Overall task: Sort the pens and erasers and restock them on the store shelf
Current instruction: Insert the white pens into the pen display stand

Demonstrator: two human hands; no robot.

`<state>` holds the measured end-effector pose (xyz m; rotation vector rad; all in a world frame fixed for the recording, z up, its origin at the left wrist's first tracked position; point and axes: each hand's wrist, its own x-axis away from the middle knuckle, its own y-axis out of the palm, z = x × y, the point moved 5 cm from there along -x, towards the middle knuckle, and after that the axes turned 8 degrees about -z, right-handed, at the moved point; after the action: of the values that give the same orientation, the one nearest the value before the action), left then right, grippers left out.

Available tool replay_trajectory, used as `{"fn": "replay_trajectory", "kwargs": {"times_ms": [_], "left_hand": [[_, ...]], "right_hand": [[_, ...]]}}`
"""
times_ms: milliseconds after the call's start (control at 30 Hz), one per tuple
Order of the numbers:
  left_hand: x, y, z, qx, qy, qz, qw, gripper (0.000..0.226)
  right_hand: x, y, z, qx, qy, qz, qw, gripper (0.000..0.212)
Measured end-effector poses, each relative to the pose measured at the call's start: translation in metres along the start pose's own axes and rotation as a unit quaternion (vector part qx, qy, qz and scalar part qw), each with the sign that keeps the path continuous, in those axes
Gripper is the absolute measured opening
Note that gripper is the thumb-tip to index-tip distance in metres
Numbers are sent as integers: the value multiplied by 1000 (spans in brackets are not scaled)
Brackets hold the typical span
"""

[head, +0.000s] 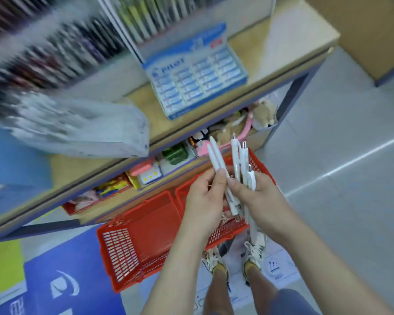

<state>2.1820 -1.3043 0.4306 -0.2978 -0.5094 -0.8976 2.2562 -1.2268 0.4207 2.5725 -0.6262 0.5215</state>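
Observation:
Both of my hands hold white pens in front of the shelf. My left hand (203, 192) pinches two white pens (216, 158) that point up and away. My right hand (255, 192) grips a bundle of several white pens (239, 160) with silver tips, their lower ends hanging below the palm. Below my hands stand two red plastic baskets (137, 242) on the floor. A blue and white Pilot eraser display box (196, 73) full of erasers stands on the wooden shelf top (280, 42). Racks of pens (62, 48) fill the blurred upper left.
A lower shelf (168, 164) holds small toys, plush animals and coloured packets. A grey tiled floor (341, 178) lies to the right. A blue mat (73, 269) covers the floor at the lower left. My feet in sneakers (234, 258) stand behind the baskets.

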Motion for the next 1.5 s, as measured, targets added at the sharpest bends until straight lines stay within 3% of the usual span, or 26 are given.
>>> {"fn": "replay_trajectory", "kwargs": {"times_ms": [167,400,633,767,900,1033,1233,1400,1500], "left_hand": [[56,-15,47,-131,65,27,989,33],[104,-59,88,-80,107,195,972,36],[124,-112,100,-25,109,220,969,25],[134,-149,110,-54,105,255,960,28],[141,-182,125,-105,98,239,960,21],[146,-211,136,-111,99,247,958,19],[140,-244,156,-17,122,284,951,11],[125,-273,186,-166,185,326,912,25],[110,-281,195,-268,178,338,884,12]], "right_hand": [[18,31,-59,-6,-62,41,997,19],[25,88,-89,-56,-62,56,995,14],[15,134,-103,20,-90,72,993,13],[4,151,-123,-49,-93,94,990,13],[-11,154,-132,-90,-73,78,990,16],[-26,163,-128,-43,-59,81,994,9],[-46,181,-112,-1,-14,37,999,10],[-67,164,-112,127,-45,121,983,18],[-84,147,-108,228,-58,157,959,20]]}}
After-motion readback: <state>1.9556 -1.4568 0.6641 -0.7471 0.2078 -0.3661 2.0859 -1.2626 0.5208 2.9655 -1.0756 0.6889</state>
